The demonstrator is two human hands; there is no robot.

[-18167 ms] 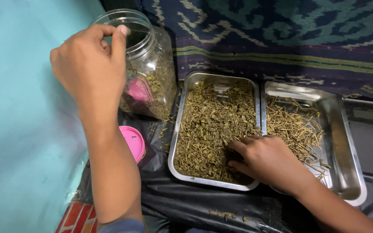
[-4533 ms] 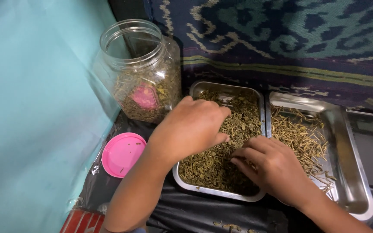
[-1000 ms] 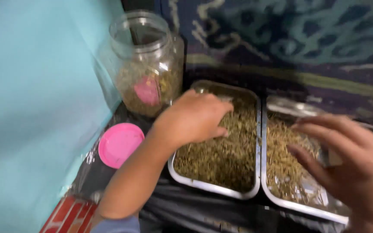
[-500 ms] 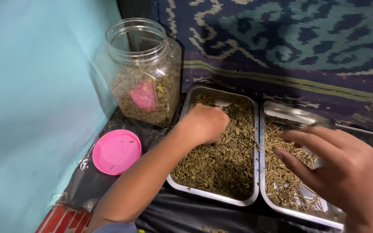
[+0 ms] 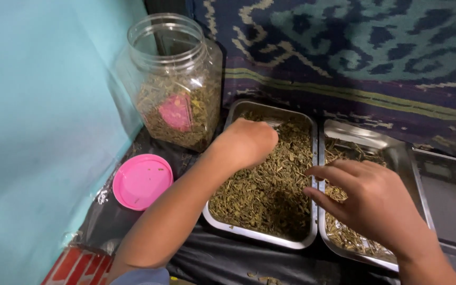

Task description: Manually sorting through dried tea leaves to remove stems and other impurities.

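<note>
1. Two steel trays sit side by side; the left tray (image 5: 312, 174) holds dried leaf bits (image 5: 270, 184).
2. Left hand (image 5: 246, 142) rests in the leaves, grip curled loosely; contents hidden.
3. Right hand (image 5: 376, 203) hovers over the stem tray (image 5: 397, 153), grip released.
4. Judgement: leaves light, brittle, crumbly; pinch gently with fingertips.

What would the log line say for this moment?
left hand: in leaf tray | right hand: open, above both trays' rims | stem tray | jar: open | pink lid: off
</note>
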